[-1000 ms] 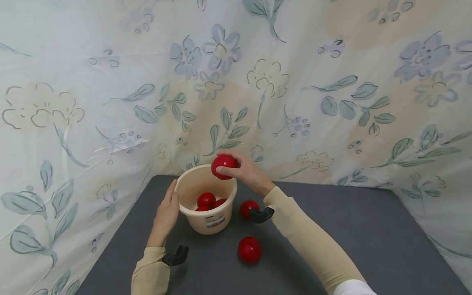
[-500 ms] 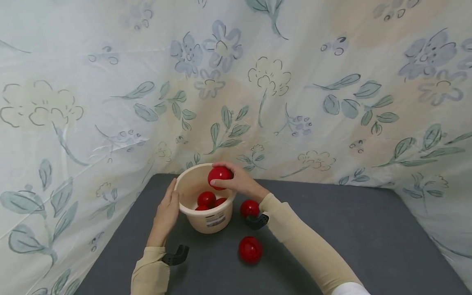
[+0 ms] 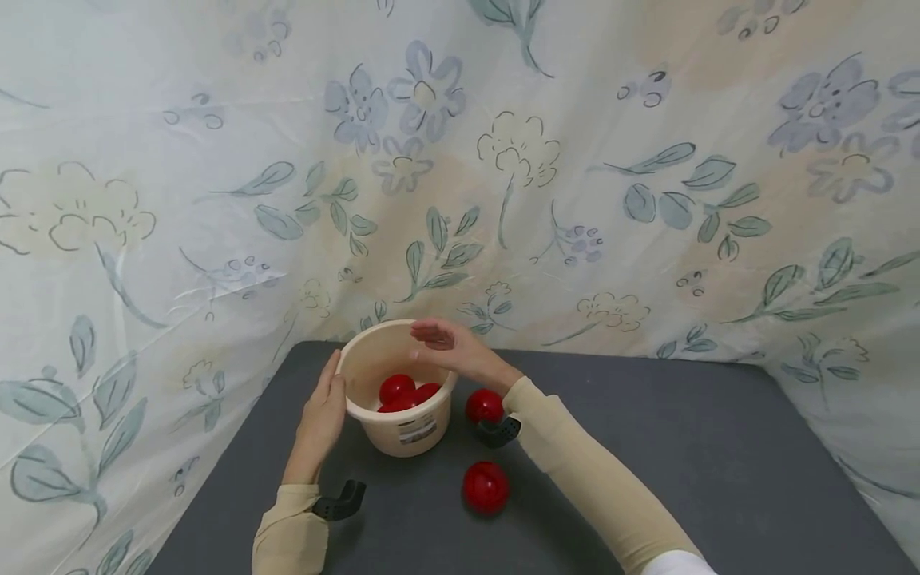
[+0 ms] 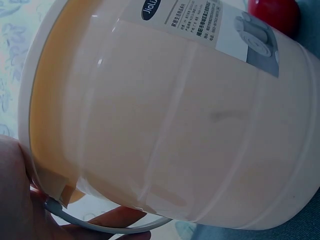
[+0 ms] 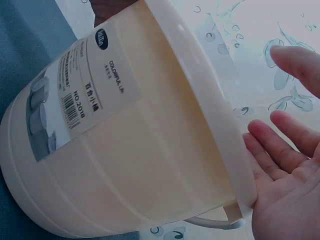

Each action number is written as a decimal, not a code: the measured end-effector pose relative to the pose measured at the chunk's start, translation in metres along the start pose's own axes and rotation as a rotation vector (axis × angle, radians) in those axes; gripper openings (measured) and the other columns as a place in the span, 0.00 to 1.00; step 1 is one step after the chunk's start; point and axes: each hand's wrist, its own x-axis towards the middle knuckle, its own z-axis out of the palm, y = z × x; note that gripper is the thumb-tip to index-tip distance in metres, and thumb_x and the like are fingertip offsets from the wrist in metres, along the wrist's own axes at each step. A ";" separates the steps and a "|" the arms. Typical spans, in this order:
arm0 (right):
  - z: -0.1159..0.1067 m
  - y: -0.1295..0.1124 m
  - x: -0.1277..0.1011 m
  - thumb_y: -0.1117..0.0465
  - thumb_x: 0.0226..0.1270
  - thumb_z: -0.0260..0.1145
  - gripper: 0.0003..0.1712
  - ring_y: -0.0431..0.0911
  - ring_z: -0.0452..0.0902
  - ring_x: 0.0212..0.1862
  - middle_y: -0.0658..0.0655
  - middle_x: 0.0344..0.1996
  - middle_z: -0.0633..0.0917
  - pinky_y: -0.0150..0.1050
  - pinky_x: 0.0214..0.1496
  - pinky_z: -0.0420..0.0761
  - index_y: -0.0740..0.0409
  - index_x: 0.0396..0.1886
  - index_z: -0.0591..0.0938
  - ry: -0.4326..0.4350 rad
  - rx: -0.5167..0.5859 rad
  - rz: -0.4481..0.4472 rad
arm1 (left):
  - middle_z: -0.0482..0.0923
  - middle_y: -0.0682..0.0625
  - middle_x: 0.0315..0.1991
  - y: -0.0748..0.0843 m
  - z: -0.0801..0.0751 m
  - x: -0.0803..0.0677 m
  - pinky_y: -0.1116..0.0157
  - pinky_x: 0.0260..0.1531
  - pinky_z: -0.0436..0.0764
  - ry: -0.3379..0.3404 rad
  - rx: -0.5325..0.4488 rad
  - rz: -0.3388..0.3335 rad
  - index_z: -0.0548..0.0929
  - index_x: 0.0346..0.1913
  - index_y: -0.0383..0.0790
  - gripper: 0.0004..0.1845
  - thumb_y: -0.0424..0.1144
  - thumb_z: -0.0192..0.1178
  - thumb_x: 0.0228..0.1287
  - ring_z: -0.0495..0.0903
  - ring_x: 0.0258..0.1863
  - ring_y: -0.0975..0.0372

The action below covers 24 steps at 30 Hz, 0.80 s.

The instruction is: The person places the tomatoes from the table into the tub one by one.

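A cream plastic bucket with a printed label stands on the dark table. Several glossy red balls lie at its bottom. My left hand holds the bucket's left rim; in the left wrist view its fingers reach past the thin handle along the outside. Over the right side of the bucket's mouth is my right hand, fingers and thumb spread apart with nothing between them. In the right wrist view that hand is beside the rim, its palm showing.
One red ball lies just right of the bucket, partly behind the black wrist mount. Another red ball is nearer the front on the dark grey tabletop. A floral curtain hangs behind the table.
My right hand has lowered a red ball toward the bucket and let it go; it now lies among the others inside. The left hand has stayed at the rim.
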 end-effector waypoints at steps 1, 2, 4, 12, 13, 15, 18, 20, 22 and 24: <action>0.000 0.001 0.000 0.50 0.67 0.71 0.35 0.57 0.68 0.74 0.54 0.70 0.77 0.52 0.75 0.70 0.50 0.72 0.72 0.001 0.004 0.000 | 0.47 0.45 0.83 -0.001 0.000 0.000 0.29 0.71 0.52 -0.002 0.000 0.000 0.41 0.81 0.69 0.31 0.61 0.25 0.79 0.49 0.81 0.41; 0.000 0.001 -0.001 0.50 0.67 0.71 0.35 0.57 0.69 0.74 0.53 0.69 0.77 0.52 0.75 0.70 0.49 0.72 0.72 0.004 0.006 0.002 | 0.47 0.45 0.83 -0.001 0.000 0.000 0.29 0.71 0.52 -0.005 0.000 0.000 0.41 0.81 0.69 0.31 0.61 0.25 0.79 0.49 0.81 0.41; -0.001 0.001 -0.002 0.49 0.66 0.71 0.34 0.56 0.70 0.73 0.52 0.68 0.78 0.52 0.74 0.72 0.47 0.71 0.73 0.007 0.011 0.007 | 0.46 0.45 0.83 -0.001 0.000 0.000 0.29 0.71 0.52 -0.003 0.003 0.003 0.41 0.81 0.69 0.31 0.60 0.25 0.79 0.49 0.81 0.41; -0.005 0.002 -0.004 0.49 0.70 0.68 0.27 0.47 0.76 0.66 0.52 0.64 0.82 0.51 0.72 0.74 0.45 0.66 0.77 0.016 0.052 0.013 | 0.46 0.46 0.83 -0.001 0.001 0.003 0.30 0.71 0.51 0.005 -0.001 0.020 0.41 0.82 0.67 0.31 0.59 0.25 0.79 0.48 0.81 0.42; -0.006 0.002 -0.005 0.49 0.70 0.67 0.26 0.47 0.77 0.66 0.53 0.63 0.82 0.51 0.72 0.74 0.45 0.66 0.77 0.014 0.052 0.010 | 0.45 0.45 0.83 -0.001 0.000 0.003 0.29 0.71 0.51 0.001 -0.002 0.020 0.41 0.82 0.67 0.31 0.59 0.25 0.79 0.48 0.81 0.41; -0.007 0.001 -0.008 0.49 0.70 0.67 0.26 0.47 0.77 0.65 0.53 0.63 0.82 0.51 0.72 0.74 0.45 0.66 0.77 0.009 0.053 0.008 | 0.45 0.45 0.83 -0.001 0.000 0.003 0.29 0.71 0.51 -0.005 0.000 0.016 0.40 0.82 0.67 0.31 0.59 0.25 0.79 0.48 0.81 0.41; -0.009 0.001 -0.015 0.50 0.71 0.66 0.27 0.47 0.76 0.65 0.54 0.63 0.82 0.52 0.72 0.74 0.49 0.67 0.76 0.001 0.066 0.002 | 0.46 0.45 0.83 -0.001 -0.001 0.003 0.29 0.71 0.51 -0.016 -0.009 0.014 0.39 0.81 0.69 0.31 0.60 0.25 0.79 0.48 0.81 0.41; -0.011 0.001 -0.021 0.49 0.71 0.66 0.27 0.47 0.77 0.65 0.54 0.63 0.82 0.52 0.72 0.74 0.49 0.68 0.76 -0.003 0.076 0.003 | 0.45 0.46 0.83 -0.001 -0.001 0.002 0.29 0.72 0.51 -0.018 -0.012 0.016 0.39 0.81 0.70 0.31 0.60 0.25 0.79 0.47 0.81 0.41; -0.013 0.002 -0.028 0.49 0.71 0.66 0.27 0.47 0.77 0.66 0.53 0.63 0.82 0.52 0.72 0.74 0.49 0.67 0.76 -0.005 0.082 0.003 | 0.45 0.46 0.83 -0.001 -0.001 0.002 0.30 0.72 0.50 -0.020 -0.017 0.020 0.40 0.81 0.70 0.31 0.60 0.25 0.79 0.47 0.81 0.42; -0.017 0.002 -0.038 0.48 0.71 0.66 0.25 0.47 0.78 0.66 0.51 0.62 0.83 0.50 0.71 0.75 0.46 0.65 0.78 -0.003 0.082 0.002 | 0.45 0.45 0.83 -0.001 -0.001 0.001 0.30 0.72 0.50 -0.025 -0.015 0.023 0.40 0.81 0.69 0.31 0.59 0.25 0.80 0.47 0.81 0.42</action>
